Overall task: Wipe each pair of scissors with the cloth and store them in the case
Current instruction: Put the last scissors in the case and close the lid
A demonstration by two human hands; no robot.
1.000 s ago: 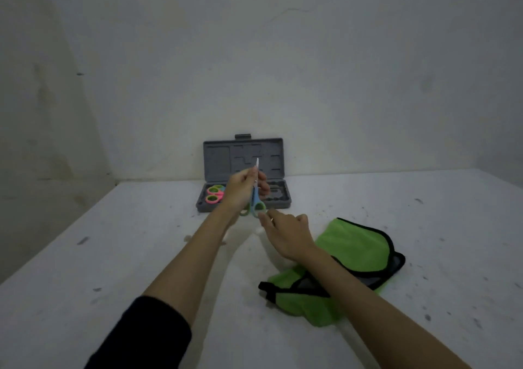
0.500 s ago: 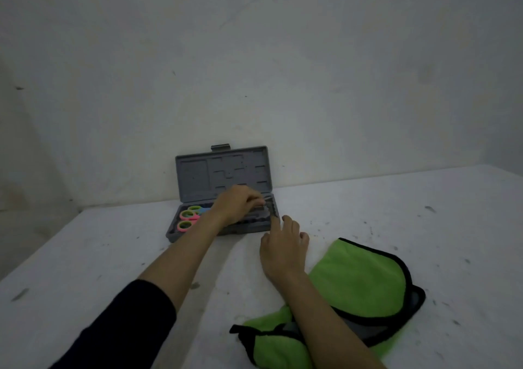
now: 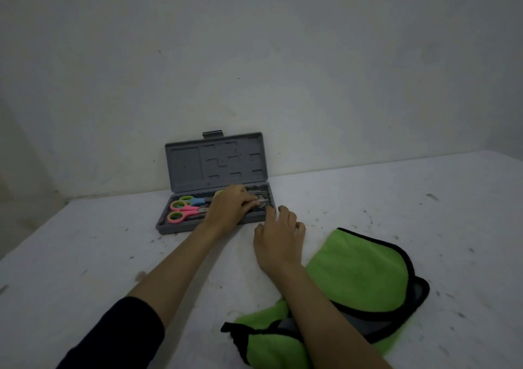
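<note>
**Spotter:** Where are the hands?

**Me:** My left hand (image 3: 230,208) is inside the grey case (image 3: 181,227), at about 11 o'clock from the middle of the table (image 3: 85,255). Its fingers are curled down over the scissors (image 3: 261,199) it is setting in; I see a sliver of metal blade poking out past the fingertips and a bit of yellow-green handle at the knuckles. I read that as a grasp on that pair, lying in the tray's right half.

**Spotter:** And the right?

**Me:** My right hand (image 3: 278,238) rests on the table just at 5 o'clock of the case's front right corner, fingers loosely bent, holding nothing. One fingertip reaches the case's front edge; I cannot tell if it touches.

**Spotter:** What else is stored?

**Me:** Two pairs in the tray's left half: the blue-handled scissors (image 3: 194,200) toward the back and the pink-handled scissors (image 3: 181,211) in front of them, handles pointing to 9 o'clock. The lid (image 3: 218,162) stands upright against the wall (image 3: 311,71).

**Spotter:** The cloth?

**Me:** The green cloth (image 3: 359,269), black-edged, lies crumpled at 4 o'clock under my right forearm, well apart from the case.
</note>
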